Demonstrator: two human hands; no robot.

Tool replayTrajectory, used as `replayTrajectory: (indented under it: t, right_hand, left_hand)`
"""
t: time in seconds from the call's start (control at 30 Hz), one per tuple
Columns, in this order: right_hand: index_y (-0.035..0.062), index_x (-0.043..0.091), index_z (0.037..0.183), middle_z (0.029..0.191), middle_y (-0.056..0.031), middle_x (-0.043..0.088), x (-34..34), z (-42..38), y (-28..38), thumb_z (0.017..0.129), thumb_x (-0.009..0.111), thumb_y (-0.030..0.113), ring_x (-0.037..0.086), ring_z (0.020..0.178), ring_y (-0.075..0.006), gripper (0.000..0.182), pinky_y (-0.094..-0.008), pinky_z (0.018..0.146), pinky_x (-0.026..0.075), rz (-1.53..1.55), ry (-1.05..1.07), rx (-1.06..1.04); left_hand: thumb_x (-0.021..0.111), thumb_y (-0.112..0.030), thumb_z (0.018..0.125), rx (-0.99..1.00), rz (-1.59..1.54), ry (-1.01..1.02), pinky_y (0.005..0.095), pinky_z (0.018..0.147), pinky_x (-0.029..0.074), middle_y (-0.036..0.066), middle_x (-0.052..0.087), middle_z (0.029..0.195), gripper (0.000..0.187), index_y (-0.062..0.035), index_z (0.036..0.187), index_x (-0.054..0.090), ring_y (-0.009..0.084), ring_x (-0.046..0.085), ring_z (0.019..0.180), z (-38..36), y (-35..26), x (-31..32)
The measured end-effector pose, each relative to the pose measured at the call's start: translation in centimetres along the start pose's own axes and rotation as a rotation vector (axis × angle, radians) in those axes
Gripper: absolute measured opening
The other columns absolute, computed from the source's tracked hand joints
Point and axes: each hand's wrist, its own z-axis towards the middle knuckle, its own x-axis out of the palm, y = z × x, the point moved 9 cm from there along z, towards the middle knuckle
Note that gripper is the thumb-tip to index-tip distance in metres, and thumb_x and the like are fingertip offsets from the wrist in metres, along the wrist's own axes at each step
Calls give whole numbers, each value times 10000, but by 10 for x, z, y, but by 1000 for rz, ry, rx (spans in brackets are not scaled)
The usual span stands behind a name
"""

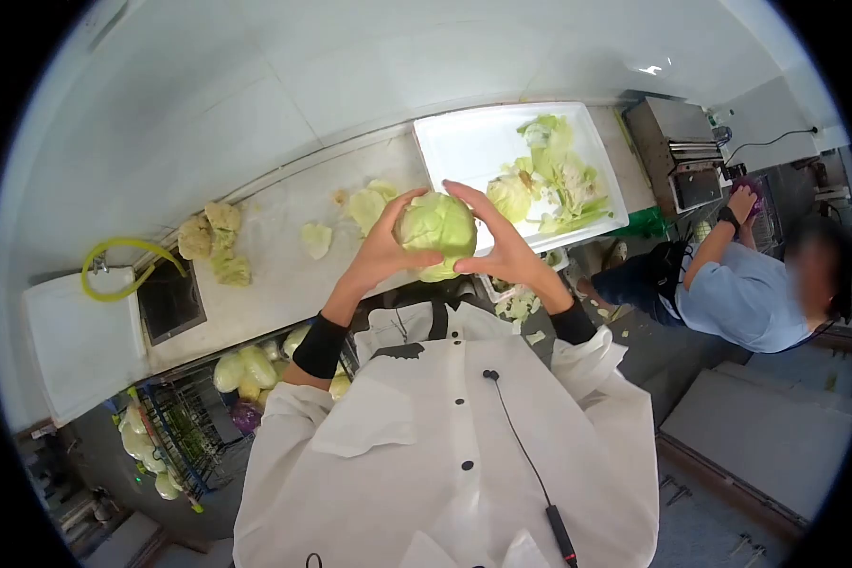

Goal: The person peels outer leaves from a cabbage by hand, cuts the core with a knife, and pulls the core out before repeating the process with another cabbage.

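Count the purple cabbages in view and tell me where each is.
2: a purple cabbage among pale vegetables below the counter, and a second purple cabbage at the co-worker's hand on the right. Others may be hidden in the piles.

Pale stone counter (276, 270), left of centre: bare run between knobbly cream-and-green cauliflower pieces (220, 237) and loose pale-green cabbage leaves (367, 204); I see room for a hand there. Large white rectangular plastic tray (466, 142), upper centre: left half open, raised rim to clear; a heap of torn green leaves (570, 180) clutters its right half. Left hand (383, 248) and right hand (513, 248), around a round pale-green cabbage (437, 230), stand before the tray's lower left corner. Far left, a curled yellow-green hose (112, 296) obstructs. Upper right, a boxy grey metal machine (667, 142) bars sideways passage.
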Motion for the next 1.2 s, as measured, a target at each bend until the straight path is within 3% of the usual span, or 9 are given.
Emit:
replayTrajectory:
  t: [0.07, 0.17, 0.27, 0.43, 0.73, 0.9, 0.97, 1.13, 1.2]
  right_hand:
    - [126, 455, 1367, 1430, -141, 366, 5, 4, 12, 669, 845, 203, 365, 1323, -315, 803, -397, 1090, 318, -291, 54, -63]
    - [108, 526, 1208, 1241, -126, 485, -4, 5, 21, 681, 839, 264, 456, 1181, -321, 633, -402, 982, 408, -317, -15, -135]
    - [100, 531, 1117, 1142, -110, 496, -7, 3, 21, 667, 847, 249, 464, 1129, -313, 570, -386, 934, 422, -372, -28, -144]
    - [98, 539, 1101, 1108, -95, 510, -14, 7, 6, 655, 857, 193, 509, 1051, -258, 556, -352, 920, 424, -262, -12, -196]
    - [66, 558, 1049, 1002, -49, 555, -28, 5, -9, 744, 787, 84, 532, 957, -176, 382, -310, 861, 440, -67, -57, -11]
    - [62, 544, 1082, 1059, -47, 541, -30, 4, -27, 774, 759, 46, 529, 960, -140, 376, -303, 899, 443, -27, 40, 0]
    - [66, 513, 1125, 1117, -32, 519, -34, 0, -34, 783, 743, 7, 520, 953, -109, 416, -287, 911, 441, 311, -96, 130]
    - [68, 491, 1162, 1162, -15, 512, -41, 1, -51, 790, 727, -25, 512, 948, -99, 450, -281, 893, 457, 400, -166, 191]
    - [51, 534, 1148, 1081, 4, 533, -41, 0, -50, 806, 730, 11, 511, 887, -71, 396, -242, 829, 455, 430, -183, 185]
  left_hand:
    - [863, -179, 641, -10, 61, 6, 329, 1037, 380, 93, 444, 1356, 919, -86, 1417, 379, 205, 455, 1244, 3, 5, -1]
    - [879, -207, 618, -25, 85, 20, 332, 1046, 364, 94, 451, 1344, 909, -87, 1391, 416, 212, 446, 1250, 4, 2, 0]
    - [886, -243, 606, -22, 103, 29, 338, 1055, 349, 92, 461, 1330, 898, -87, 1371, 442, 220, 436, 1257, 3, -6, 1]
    - [883, -211, 596, -15, 265, 114, 335, 1048, 358, 89, 481, 1299, 885, -92, 1360, 452, 216, 449, 1240, 4, -14, 5]
    - [884, -175, 584, -104, 20, 115, 325, 1035, 371, 75, 477, 1311, 885, -94, 1356, 458, 203, 466, 1223, 8, -16, 7]
    - [876, -155, 594, -45, 230, 186, 321, 1037, 372, 75, 474, 1319, 888, -84, 1364, 440, 199, 467, 1226, 13, -27, 13]
    - [873, -151, 597, -73, 142, 183, 323, 1039, 373, 73, 477, 1317, 885, -81, 1365, 439, 197, 470, 1223, 12, -21, 13]
    - [869, -144, 603, -107, 5, 170, 324, 1039, 377, 76, 488, 1305, 877, -75, 1364, 439, 199, 480, 1217, 17, -17, 12]
    - [868, -143, 609, -127, -4, 117, 323, 1038, 380, 82, 489, 1302, 879, -72, 1370, 432, 203, 485, 1214, 16, -16, 9]
